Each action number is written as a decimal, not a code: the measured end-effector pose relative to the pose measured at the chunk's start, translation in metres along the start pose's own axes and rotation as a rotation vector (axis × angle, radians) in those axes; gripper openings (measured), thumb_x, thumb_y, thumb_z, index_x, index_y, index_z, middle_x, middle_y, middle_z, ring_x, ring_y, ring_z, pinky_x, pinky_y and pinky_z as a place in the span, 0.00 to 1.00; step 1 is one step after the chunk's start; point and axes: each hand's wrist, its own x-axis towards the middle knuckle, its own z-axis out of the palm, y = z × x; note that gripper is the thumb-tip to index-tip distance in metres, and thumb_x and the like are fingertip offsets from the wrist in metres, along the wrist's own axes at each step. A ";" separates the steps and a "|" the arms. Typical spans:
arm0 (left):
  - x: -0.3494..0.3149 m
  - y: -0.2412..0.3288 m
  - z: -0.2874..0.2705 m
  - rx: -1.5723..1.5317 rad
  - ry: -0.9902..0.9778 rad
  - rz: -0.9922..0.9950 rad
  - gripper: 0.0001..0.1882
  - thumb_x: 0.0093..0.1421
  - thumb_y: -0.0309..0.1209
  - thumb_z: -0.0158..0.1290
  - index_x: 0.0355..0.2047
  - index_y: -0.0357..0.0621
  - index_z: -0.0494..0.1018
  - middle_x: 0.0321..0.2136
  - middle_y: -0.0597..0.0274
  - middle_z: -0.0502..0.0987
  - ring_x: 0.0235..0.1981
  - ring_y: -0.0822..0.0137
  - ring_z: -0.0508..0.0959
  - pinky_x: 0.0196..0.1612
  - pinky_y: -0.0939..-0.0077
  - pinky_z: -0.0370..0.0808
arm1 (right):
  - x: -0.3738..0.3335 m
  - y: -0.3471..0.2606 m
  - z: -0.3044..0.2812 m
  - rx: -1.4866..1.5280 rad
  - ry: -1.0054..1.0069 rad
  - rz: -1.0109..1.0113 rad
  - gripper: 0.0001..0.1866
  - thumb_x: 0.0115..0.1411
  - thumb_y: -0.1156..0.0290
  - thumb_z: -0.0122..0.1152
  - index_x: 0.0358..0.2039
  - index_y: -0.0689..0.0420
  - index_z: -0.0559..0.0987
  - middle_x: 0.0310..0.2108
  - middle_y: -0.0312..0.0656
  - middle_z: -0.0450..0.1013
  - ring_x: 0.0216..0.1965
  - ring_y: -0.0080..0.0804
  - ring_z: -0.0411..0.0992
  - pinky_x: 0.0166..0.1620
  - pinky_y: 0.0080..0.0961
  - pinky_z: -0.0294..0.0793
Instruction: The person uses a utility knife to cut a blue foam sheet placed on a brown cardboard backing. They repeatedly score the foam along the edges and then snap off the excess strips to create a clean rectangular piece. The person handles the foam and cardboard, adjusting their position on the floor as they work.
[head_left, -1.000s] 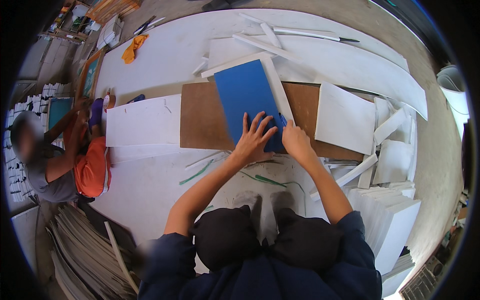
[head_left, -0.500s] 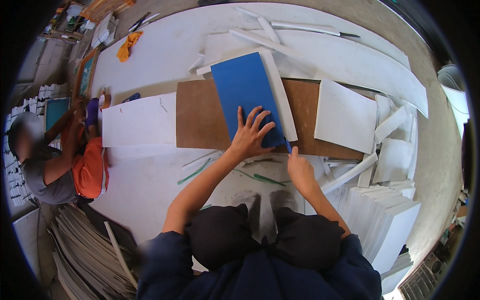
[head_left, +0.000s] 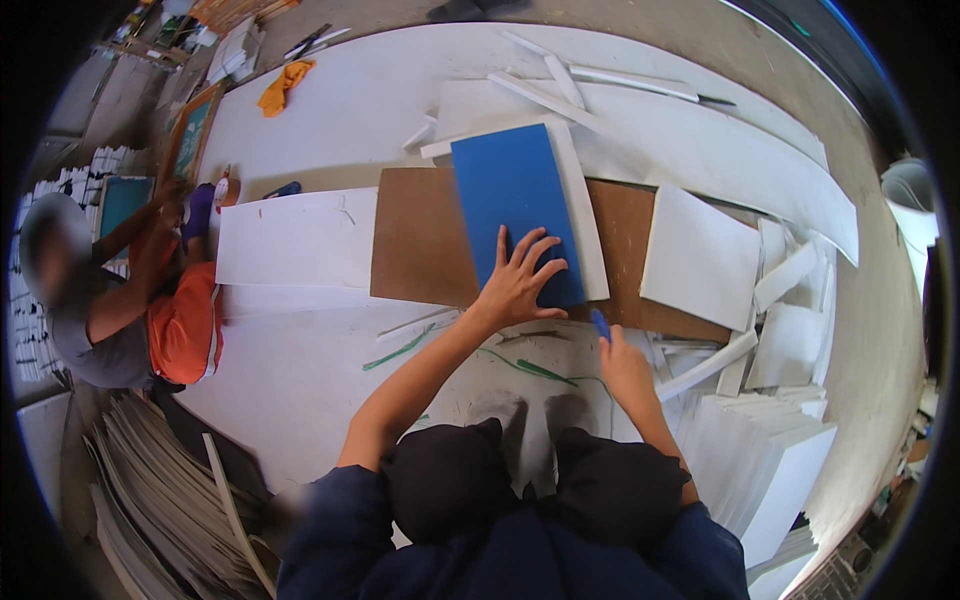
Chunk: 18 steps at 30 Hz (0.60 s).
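My left hand (head_left: 520,278) lies with fingers spread on the near end of a blue rectangular panel (head_left: 508,190), pressing it flat. Under that panel a white sheet (head_left: 580,215) shows as a strip along the right side. Both lie at a slant across a brown board (head_left: 420,230). My right hand (head_left: 624,368) is closed round a blue-handled utility knife (head_left: 600,323), just off the near right corner of the white sheet. The knife's blade is too small to make out.
White panels (head_left: 700,260) and offcut strips (head_left: 705,362) crowd the right side, above a stack of white boards (head_left: 765,460). Green strips (head_left: 545,371) lie near my feet. At the left a co-worker in orange trousers (head_left: 185,325) sits beside a tape roll (head_left: 228,190).
My right hand has drawn the knife slightly toward me, away from the blue panel's edge. My left hand stays on the panel. The whole view has shifted a little.
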 end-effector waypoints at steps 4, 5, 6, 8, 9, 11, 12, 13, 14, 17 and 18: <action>-0.016 -0.002 -0.008 -0.195 0.322 -0.284 0.25 0.51 0.40 0.55 0.47 0.48 0.63 0.54 0.54 0.56 0.60 0.51 0.50 0.59 0.43 0.38 | 0.034 -0.009 -0.030 0.291 0.177 -0.056 0.16 0.61 0.59 0.44 0.37 0.61 0.63 0.22 0.59 0.70 0.27 0.57 0.70 0.30 0.49 0.66; -0.024 -0.007 -0.002 -0.268 0.482 -0.412 0.25 0.52 0.38 0.54 0.48 0.46 0.62 0.55 0.52 0.56 0.60 0.51 0.50 0.59 0.43 0.38 | 0.049 -0.014 -0.032 0.340 0.182 -0.092 0.17 0.60 0.58 0.45 0.37 0.62 0.63 0.24 0.58 0.70 0.29 0.56 0.70 0.31 0.47 0.66; -0.031 -0.007 0.001 -0.340 0.641 -0.544 0.25 0.53 0.36 0.53 0.49 0.44 0.61 0.55 0.51 0.55 0.60 0.50 0.50 0.59 0.44 0.38 | 0.067 -0.019 -0.028 0.388 0.181 -0.128 0.19 0.59 0.57 0.47 0.37 0.62 0.63 0.27 0.58 0.69 0.31 0.56 0.69 0.32 0.46 0.66; -0.042 -0.001 0.007 -0.243 0.563 -0.632 0.30 0.54 0.31 0.51 0.55 0.40 0.52 0.57 0.48 0.52 0.60 0.50 0.48 0.59 0.44 0.37 | 0.089 -0.029 -0.019 0.364 0.217 -0.209 0.21 0.57 0.57 0.51 0.37 0.64 0.62 0.32 0.56 0.67 0.34 0.55 0.68 0.34 0.43 0.66; -0.045 0.002 0.012 -0.208 0.536 -0.641 0.32 0.54 0.31 0.51 0.56 0.41 0.50 0.57 0.49 0.52 0.61 0.50 0.48 0.59 0.44 0.37 | 0.096 -0.035 -0.014 0.292 0.256 -0.253 0.22 0.56 0.58 0.54 0.37 0.64 0.62 0.34 0.55 0.66 0.36 0.54 0.67 0.36 0.41 0.66; -0.053 0.008 0.021 -0.193 0.480 -0.655 0.35 0.54 0.29 0.50 0.58 0.43 0.45 0.59 0.49 0.50 0.62 0.52 0.47 0.60 0.44 0.35 | 0.103 -0.046 -0.006 0.205 0.271 -0.258 0.23 0.51 0.63 0.61 0.37 0.65 0.62 0.38 0.52 0.61 0.40 0.53 0.65 0.39 0.38 0.66; -0.055 0.010 0.026 -0.214 0.492 -0.654 0.34 0.54 0.28 0.50 0.58 0.44 0.45 0.59 0.49 0.50 0.62 0.52 0.47 0.60 0.44 0.35 | 0.105 -0.050 -0.002 0.220 0.272 -0.261 0.23 0.50 0.64 0.62 0.37 0.65 0.62 0.38 0.52 0.61 0.40 0.53 0.65 0.39 0.39 0.66; -0.058 0.010 0.031 -0.235 0.502 -0.650 0.34 0.54 0.28 0.50 0.58 0.44 0.45 0.59 0.49 0.50 0.62 0.53 0.47 0.60 0.44 0.35 | 0.108 -0.051 0.002 0.236 0.274 -0.261 0.24 0.49 0.64 0.62 0.37 0.65 0.62 0.38 0.52 0.61 0.39 0.54 0.65 0.40 0.39 0.66; -0.059 0.010 0.035 -0.268 0.512 -0.640 0.34 0.54 0.27 0.50 0.58 0.45 0.46 0.59 0.49 0.50 0.62 0.53 0.47 0.60 0.44 0.34 | 0.109 -0.050 0.005 0.244 0.282 -0.253 0.24 0.49 0.65 0.63 0.37 0.65 0.62 0.37 0.52 0.61 0.39 0.54 0.65 0.40 0.39 0.66; -0.062 0.008 0.041 -0.232 0.545 -0.624 0.33 0.55 0.26 0.49 0.58 0.47 0.46 0.59 0.49 0.50 0.62 0.55 0.48 0.60 0.45 0.34 | 0.115 -0.048 0.007 0.234 0.258 -0.265 0.24 0.48 0.66 0.64 0.37 0.65 0.62 0.38 0.52 0.61 0.40 0.53 0.65 0.40 0.40 0.66; -0.062 0.008 0.042 -0.238 0.525 -0.624 0.33 0.54 0.26 0.49 0.58 0.47 0.46 0.60 0.48 0.49 0.62 0.54 0.47 0.59 0.45 0.34 | 0.117 -0.046 0.007 0.231 0.243 -0.265 0.24 0.47 0.66 0.64 0.37 0.65 0.62 0.38 0.53 0.61 0.40 0.53 0.65 0.40 0.40 0.66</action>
